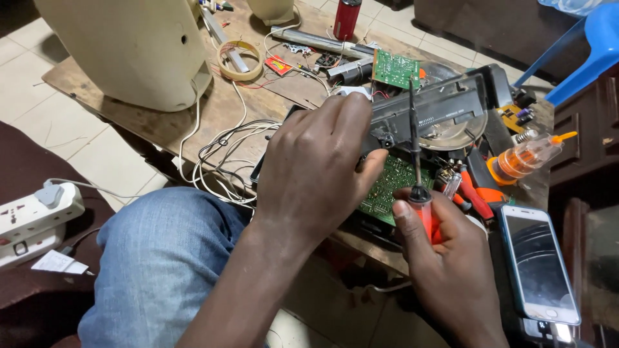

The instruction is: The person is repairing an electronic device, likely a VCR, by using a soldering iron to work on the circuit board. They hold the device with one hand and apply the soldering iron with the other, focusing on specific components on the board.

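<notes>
black plastic housing [431, 109] lies across the wooden bench top [161, 119], tipped up over a green circuit board [391, 187]. left hand [317, 171] is curled over the housing's near end, fingers wrapped and pinching it against the board's edge. right hand [445, 258] is closed round the red handle of a screwdriver [414, 138], shaft upright, tip up at the housing.

risks, as judged: the long shaft stands steep, so the tip could skate off the plastic and gouge the board below. left thumb sits close to the shaft's line (a slip lands there). white wires [222, 158] trail loose near the elbow; a snag could drag the housing. phone [538, 261] and orange-capped bottle [525, 156] sit just beside the right hand, easily knocked.
</notes>
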